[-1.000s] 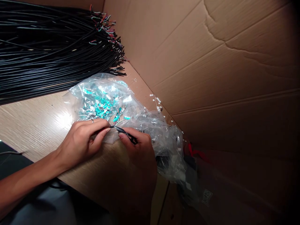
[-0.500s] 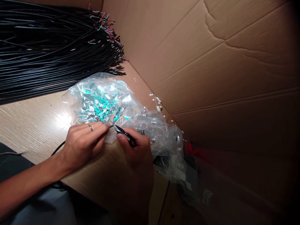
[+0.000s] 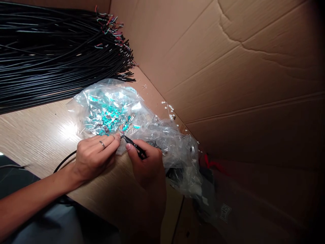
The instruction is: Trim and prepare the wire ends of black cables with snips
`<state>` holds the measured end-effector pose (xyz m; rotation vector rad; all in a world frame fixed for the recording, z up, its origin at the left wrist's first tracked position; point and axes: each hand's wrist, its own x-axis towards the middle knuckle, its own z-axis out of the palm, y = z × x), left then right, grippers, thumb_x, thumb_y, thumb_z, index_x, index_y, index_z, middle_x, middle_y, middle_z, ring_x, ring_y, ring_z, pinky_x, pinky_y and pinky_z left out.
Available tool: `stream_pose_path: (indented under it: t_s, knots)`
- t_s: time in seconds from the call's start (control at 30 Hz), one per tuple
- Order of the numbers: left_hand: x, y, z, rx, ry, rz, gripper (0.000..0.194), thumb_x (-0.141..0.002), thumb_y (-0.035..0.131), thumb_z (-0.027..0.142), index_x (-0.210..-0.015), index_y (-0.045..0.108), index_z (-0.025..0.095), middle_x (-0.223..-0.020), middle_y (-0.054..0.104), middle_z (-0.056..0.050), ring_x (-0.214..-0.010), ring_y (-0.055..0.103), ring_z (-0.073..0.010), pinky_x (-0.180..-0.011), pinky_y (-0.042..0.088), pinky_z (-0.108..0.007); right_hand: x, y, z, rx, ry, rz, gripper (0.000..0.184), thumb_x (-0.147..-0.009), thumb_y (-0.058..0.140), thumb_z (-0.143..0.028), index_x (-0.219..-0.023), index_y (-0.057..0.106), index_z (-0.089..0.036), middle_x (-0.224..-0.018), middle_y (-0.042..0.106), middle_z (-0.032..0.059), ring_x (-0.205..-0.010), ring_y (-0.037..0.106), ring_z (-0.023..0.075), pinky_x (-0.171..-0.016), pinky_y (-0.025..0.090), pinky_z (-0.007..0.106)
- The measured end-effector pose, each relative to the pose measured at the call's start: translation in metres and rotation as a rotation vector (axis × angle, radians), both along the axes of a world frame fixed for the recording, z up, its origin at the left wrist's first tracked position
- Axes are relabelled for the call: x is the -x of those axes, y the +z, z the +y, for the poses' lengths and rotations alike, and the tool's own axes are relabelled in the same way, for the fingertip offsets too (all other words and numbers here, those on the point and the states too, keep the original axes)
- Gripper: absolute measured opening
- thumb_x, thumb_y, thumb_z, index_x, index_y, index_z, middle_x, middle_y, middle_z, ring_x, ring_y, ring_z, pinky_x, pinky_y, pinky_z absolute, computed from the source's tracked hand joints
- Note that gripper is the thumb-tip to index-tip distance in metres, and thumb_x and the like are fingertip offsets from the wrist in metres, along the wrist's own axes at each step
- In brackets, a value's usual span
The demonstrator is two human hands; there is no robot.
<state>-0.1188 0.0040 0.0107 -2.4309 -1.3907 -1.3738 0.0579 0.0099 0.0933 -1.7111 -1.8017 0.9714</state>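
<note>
While our left hand (image 3: 95,157) pinched thin coloured wires (image 3: 122,128) above a plastic bag (image 3: 109,108) on the table (image 3: 38,135), our right hand (image 3: 146,166) gripped a small black piece (image 3: 135,148); many teal bits (image 3: 108,113) remained in the bag, and a big bundle of black cables (image 3: 58,57) lay beside it.

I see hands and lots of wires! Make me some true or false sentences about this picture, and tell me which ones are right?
1. The left hand wears a ring. True.
2. The right hand is empty. False: it pinches a black cable.
3. The clear plastic bag has shiny teal bits inside. True.
4. The bundle of black cables is wound in a round coil. False: the cables lie side by side, with coloured wires at their ends.
5. The table is made of glass. False: it has a light wood-grain top.
</note>
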Motion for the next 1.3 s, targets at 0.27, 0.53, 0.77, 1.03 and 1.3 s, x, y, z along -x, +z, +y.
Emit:
stream_pose_path:
  t_s: [0.27, 0.53, 0.77, 1.03, 1.3]
  knots:
    - [-0.006, 0.005, -0.001, 0.032, 0.097, 0.010, 0.025, -0.095, 0.061, 0.005, -0.118, 0.067, 0.015, -0.073, 0.075, -0.001, -0.058, 0.069, -0.0156, -0.059, 0.048, -0.029, 0.002, -0.003, 0.000, -0.023, 0.020, -0.017, 0.033, -0.100, 0.061, -0.039, -0.079, 0.074, -0.018, -0.066, 0.057, -0.0013, -0.063, 0.047, 0.0126, -0.060, 0.040, 0.026]
    - [-0.005, 0.014, -0.004, 0.162, 0.115, -0.108, 0.009, -0.100, 0.063, 0.011, -0.108, 0.068, 0.013, -0.074, 0.076, -0.001, -0.051, 0.065, -0.0132, -0.055, 0.044, -0.028, 0.004, -0.015, -0.007, -0.138, -0.068, 0.046, 0.025, -0.098, 0.063, -0.039, -0.098, 0.078, -0.018, -0.070, 0.064, -0.0009, -0.063, 0.055, 0.0138, -0.062, 0.046, 0.025]
    - [-0.006, 0.017, -0.005, 0.214, 0.110, -0.179, 0.008, -0.101, 0.062, 0.014, -0.105, 0.069, 0.015, -0.070, 0.073, 0.001, -0.049, 0.062, -0.0111, -0.056, 0.044, -0.026, 0.005, -0.018, -0.006, -0.084, -0.020, 0.079, 0.026, -0.099, 0.062, -0.038, -0.103, 0.079, -0.018, -0.079, 0.070, -0.0001, -0.066, 0.057, 0.0132, -0.064, 0.047, 0.024]
    - [-0.008, 0.013, -0.005, 0.136, 0.137, -0.163, 0.008, -0.098, 0.066, 0.011, -0.106, 0.069, 0.014, -0.072, 0.076, 0.000, -0.048, 0.061, -0.0099, -0.055, 0.043, -0.026, 0.003, -0.015, -0.004, -0.023, -0.003, 0.110, 0.028, -0.101, 0.061, -0.038, -0.093, 0.078, -0.017, -0.074, 0.062, -0.0011, -0.066, 0.050, 0.0128, -0.061, 0.041, 0.025]
    - [-0.010, 0.011, -0.006, 0.183, 0.133, -0.217, 0.004, -0.099, 0.066, 0.015, -0.097, 0.069, 0.016, -0.063, 0.067, 0.004, -0.043, 0.052, -0.0086, -0.052, 0.039, -0.025, 0.003, -0.018, -0.003, -0.062, 0.024, 0.107, 0.026, -0.102, 0.061, -0.035, -0.096, 0.079, -0.017, -0.078, 0.068, -0.0002, -0.069, 0.055, 0.0130, -0.064, 0.043, 0.025]
